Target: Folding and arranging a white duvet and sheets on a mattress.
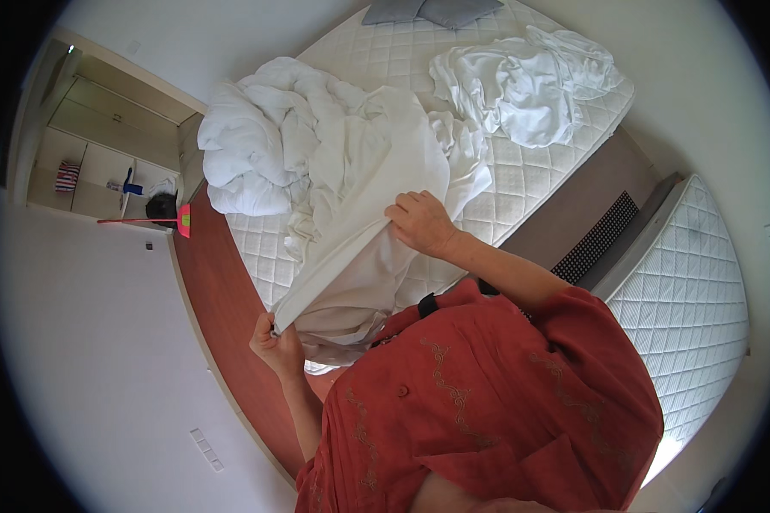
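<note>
Both of my hands hold one edge of a cream-white bed sheet (359,218), stretched on a slant between them. My left hand (279,346) pinches its lower corner, low and left near my body. Further up and to the right, my right hand (420,224) grips the same edge, with its fingers curled over the fabric. Part of the cloth hangs down in front of my red shirt; the rest runs up onto the quilted mattress (520,173). Behind the sheet a puffy white duvet (250,147) lies heaped on the mattress's left side.
Crumpled white bedding (526,83) lies at the mattress's far right, and grey pillows (459,11) at its head. A second mattress (686,282) leans by the right wall. Along the left runs a reddish wood floor (231,288), with a red broom (183,221) by an open cabinet (102,154).
</note>
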Demonstrator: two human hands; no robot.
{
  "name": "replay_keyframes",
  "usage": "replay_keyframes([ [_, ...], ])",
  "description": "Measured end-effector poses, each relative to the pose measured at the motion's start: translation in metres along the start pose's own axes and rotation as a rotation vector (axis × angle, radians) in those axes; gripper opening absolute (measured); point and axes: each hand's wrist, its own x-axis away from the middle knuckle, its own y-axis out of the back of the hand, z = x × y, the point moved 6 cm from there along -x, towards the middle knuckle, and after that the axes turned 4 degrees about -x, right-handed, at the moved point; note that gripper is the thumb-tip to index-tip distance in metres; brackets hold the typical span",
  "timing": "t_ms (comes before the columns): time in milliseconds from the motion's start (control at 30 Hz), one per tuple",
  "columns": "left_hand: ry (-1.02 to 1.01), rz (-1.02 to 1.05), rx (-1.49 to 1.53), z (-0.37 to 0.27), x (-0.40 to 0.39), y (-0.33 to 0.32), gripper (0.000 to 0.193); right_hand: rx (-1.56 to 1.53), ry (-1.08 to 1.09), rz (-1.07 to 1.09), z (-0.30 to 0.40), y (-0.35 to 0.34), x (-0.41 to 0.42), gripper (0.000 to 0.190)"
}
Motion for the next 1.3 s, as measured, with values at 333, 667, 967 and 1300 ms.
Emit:
replay_keyframes([
  [333,0.045,0.035,-0.024,0.011,0.0,-0.005,0.013,-0.155,-0.364,0.064,-0.038,-0.005,0.039,0.006],
  [667,0.062,0.044,0.022,-0.005,-0.003,-0.01,0.009,-0.283,-0.373,0.388,0.0,0.002,0.075,0.01],
  [967,0.045,0.08,0.026,-0.02,-0.004,-0.026,0.008,-0.019,-0.345,0.494,0.005,-0.038,0.096,0.022],
  [1300,0.071,0.075,-0.031,-0.016,0.005,-0.026,0.011,0.061,-0.623,0.304,-0.053,-0.031,0.095,0.015],
])
